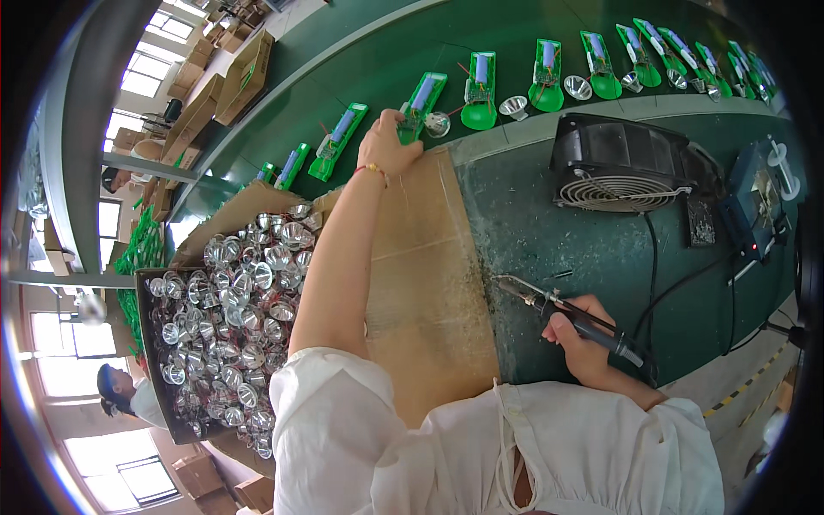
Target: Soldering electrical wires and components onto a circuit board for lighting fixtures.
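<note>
Left hand [390, 148] out at full stretch, fingers bent over the near end of a green case [427, 91] on the belt [386, 62]; whether they pinch it or only touch it, I can't tell. There's a blue battery [421, 92] in that case, and a shiny cup [438, 125] sits just beside it, to the right of the fingers. A thin bracelet [373, 169] circles the wrist.

Over to the right hand [585, 339]: closed firmly round a soldering iron [596, 333], held above the worktable [515, 189], its tip pointing left toward the edge of a cardboard sheet [421, 249]. That brown sheet lies under the outstretched left arm, and little scraps dot the green surface beside it.

Further out, more green cases line up along the belt both ways, several on the right with shiny cups near them. A black fan [614, 159] stands beyond the right hand, and next to it a blue power box [740, 215] shows a red light, a white spool [783, 172] close by. On the left, a carton [156, 378] brims with a heap of shiny cups, and past it two people are in view.
</note>
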`<control>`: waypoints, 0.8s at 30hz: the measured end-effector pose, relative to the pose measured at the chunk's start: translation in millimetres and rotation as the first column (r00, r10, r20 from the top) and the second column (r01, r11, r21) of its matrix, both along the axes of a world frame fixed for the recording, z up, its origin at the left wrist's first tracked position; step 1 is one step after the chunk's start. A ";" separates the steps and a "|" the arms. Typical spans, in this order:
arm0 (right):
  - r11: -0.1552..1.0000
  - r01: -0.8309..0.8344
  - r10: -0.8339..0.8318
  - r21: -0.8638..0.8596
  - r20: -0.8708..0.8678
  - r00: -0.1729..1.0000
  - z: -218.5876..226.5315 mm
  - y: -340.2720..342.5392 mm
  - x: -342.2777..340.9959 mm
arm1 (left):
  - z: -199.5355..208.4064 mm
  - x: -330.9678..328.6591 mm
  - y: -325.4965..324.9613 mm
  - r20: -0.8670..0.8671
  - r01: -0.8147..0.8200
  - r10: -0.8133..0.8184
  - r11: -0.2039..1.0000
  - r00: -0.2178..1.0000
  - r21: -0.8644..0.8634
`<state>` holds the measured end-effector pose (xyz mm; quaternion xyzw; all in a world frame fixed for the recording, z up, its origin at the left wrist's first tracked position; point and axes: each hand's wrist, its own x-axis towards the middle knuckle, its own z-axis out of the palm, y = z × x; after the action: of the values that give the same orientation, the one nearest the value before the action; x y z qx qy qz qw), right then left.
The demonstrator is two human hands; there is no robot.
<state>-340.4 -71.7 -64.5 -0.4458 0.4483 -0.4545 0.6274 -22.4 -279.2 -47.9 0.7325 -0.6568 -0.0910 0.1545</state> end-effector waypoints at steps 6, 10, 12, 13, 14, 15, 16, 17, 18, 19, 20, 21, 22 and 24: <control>0.999 0.016 -0.015 0.042 -0.031 0.999 -1.4 -3.2 -3.4 | 24.7 -24.0 101.5 -0.101 -0.011 0.011 1.000 0.995 -0.005; 0.998 0.064 -0.063 0.013 -0.076 0.995 -2.5 -1.9 -2.6 | 25.2 -61.5 201.1 -0.080 0.011 -0.022 0.991 0.997 -0.134; 0.997 0.067 -0.070 -0.035 -0.098 0.993 -4.1 -4.2 -2.0 | 27.7 -82.7 235.3 -0.112 -0.072 0.069 0.997 0.991 -0.025; 0.997 0.059 -0.065 -0.059 -0.095 0.993 -5.3 -4.7 -1.0 | 28.4 -88.1 248.8 -0.138 -0.093 0.094 0.996 0.986 0.010; 0.995 0.054 -0.062 -0.084 -0.093 0.994 -5.9 -5.3 0.6 | 28.6 -87.7 260.1 -0.162 -0.117 0.101 0.989 0.982 -0.094; 0.994 0.057 -0.065 -0.089 -0.090 0.994 -5.6 -5.4 2.2 | 28.9 -84.7 269.1 -0.186 -0.140 0.103 0.970 0.977 -0.197; 0.994 0.051 -0.060 -0.092 -0.091 0.994 -6.2 -4.3 2.8 | 27.1 -72.8 278.4 -0.184 -0.201 0.160 0.951 0.970 -0.233; 0.992 0.069 -0.080 -0.103 -0.109 0.991 -6.7 -2.8 4.0 | 27.9 -56.4 282.1 -0.126 -0.271 0.242 0.903 0.962 -0.333; 0.989 0.089 -0.103 -0.114 -0.126 0.987 -7.2 -1.4 4.1 | 31.1 -38.8 281.1 -0.078 -0.325 0.325 0.840 0.943 -0.434; 0.988 0.101 -0.115 -0.113 -0.126 0.985 -8.2 0.2 3.3 | 36.3 -20.2 277.5 0.010 -0.377 0.421 0.823 0.907 -0.425; 0.988 0.107 -0.122 -0.115 -0.131 0.984 -7.2 2.1 3.7 | 42.2 -4.7 272.6 0.101 -0.430 0.513 0.798 0.853 -0.422; 0.989 0.090 -0.104 -0.114 -0.118 0.988 -5.3 4.5 5.2 | 44.4 6.3 266.8 0.160 -0.408 0.521 0.794 0.838 -0.451; 0.990 0.083 -0.096 -0.115 -0.113 0.989 -4.3 7.1 5.0 | 39.8 16.0 256.9 0.211 -0.378 0.521 0.794 0.827 -0.476; 0.992 0.044 -0.057 -0.122 -0.101 0.993 0.6 10.6 7.6 | 25.3 36.4 251.5 0.164 -0.357 0.434 0.863 0.886 -0.357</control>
<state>-332.9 -61.1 -64.0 -0.4940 0.4638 -0.4724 0.5636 14.0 -27.8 -22.6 0.8232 -0.5109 0.1380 0.2055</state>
